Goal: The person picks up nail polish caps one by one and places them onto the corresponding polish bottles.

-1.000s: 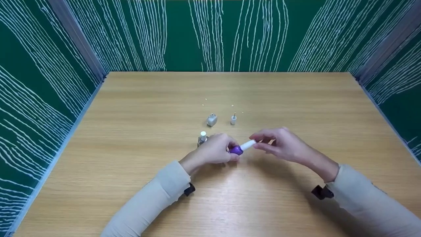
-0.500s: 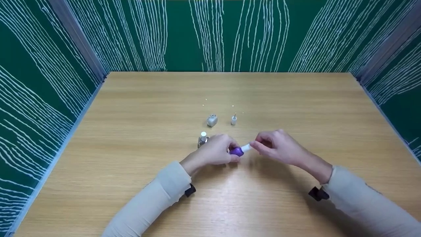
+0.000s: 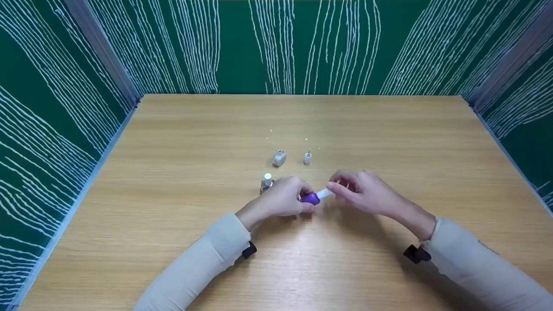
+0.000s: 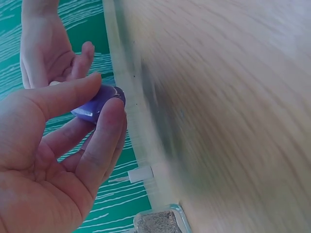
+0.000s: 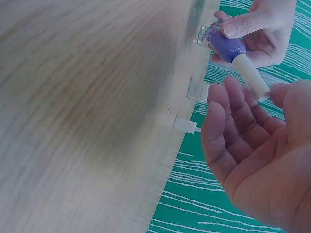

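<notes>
My left hand [image 3: 287, 196] grips a purple nail polish bottle [image 3: 310, 198] between thumb and fingers, tilted so that its long white cap [image 3: 323, 193] points up to the right. At the cap's far end, my right hand [image 3: 367, 192] has its thumb and fingers around the tip. In the right wrist view the thumb meets the end of the cap [image 5: 250, 76], with the curled fingers on its other side. The left wrist view shows the purple bottle [image 4: 95, 108] in the left fingertips, its cap mostly hidden behind the thumb.
A glittery bottle with a white cap [image 3: 267, 181] stands just behind the left hand, partly hidden. Farther back are an uncapped pale bottle [image 3: 279, 158] and a white cap standing brush-up [image 3: 307, 157]. Tiny white specks dot the wooden table [image 3: 207, 142] beyond them; green walls enclose it.
My right hand has shifted slightly left along the white cap, and its fingers have closed in, then moved around the cap's end. The left hand and purple bottle have hardly moved.
</notes>
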Demonstrator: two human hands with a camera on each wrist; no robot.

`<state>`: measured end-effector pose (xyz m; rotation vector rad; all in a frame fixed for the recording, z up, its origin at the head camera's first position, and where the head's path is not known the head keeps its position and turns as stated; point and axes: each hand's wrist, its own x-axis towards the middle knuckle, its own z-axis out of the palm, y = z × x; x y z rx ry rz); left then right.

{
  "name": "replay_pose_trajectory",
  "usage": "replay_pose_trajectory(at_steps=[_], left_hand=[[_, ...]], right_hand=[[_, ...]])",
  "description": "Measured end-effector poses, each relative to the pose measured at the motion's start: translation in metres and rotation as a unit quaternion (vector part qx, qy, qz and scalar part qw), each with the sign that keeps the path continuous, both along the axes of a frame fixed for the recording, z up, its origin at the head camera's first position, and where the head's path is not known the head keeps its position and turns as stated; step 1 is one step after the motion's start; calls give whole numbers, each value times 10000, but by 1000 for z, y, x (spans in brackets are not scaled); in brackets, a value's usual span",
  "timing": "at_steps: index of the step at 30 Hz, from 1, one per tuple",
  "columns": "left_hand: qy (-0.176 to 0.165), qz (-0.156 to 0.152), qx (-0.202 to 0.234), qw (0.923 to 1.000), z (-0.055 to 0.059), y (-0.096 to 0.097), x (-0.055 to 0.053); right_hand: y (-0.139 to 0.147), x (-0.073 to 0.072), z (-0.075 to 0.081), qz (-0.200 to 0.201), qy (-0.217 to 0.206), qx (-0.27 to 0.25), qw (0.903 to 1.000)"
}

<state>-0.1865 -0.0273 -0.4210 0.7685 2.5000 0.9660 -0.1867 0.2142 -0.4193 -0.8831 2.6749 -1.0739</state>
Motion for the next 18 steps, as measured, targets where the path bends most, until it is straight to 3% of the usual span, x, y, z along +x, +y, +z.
replay_pose_trajectory(at_steps=[9, 12, 18], left_hand=[[-89, 6, 44, 10000, 5, 0, 0], [-129, 13, 57, 9999, 6, 0, 0], [123, -54, 66, 9999, 5, -1, -2]], right_hand=[[10, -1, 2, 483, 436, -261, 9975], [11, -2, 0, 444, 519, -219, 9974], [7, -1, -1, 192, 522, -91, 9984]])
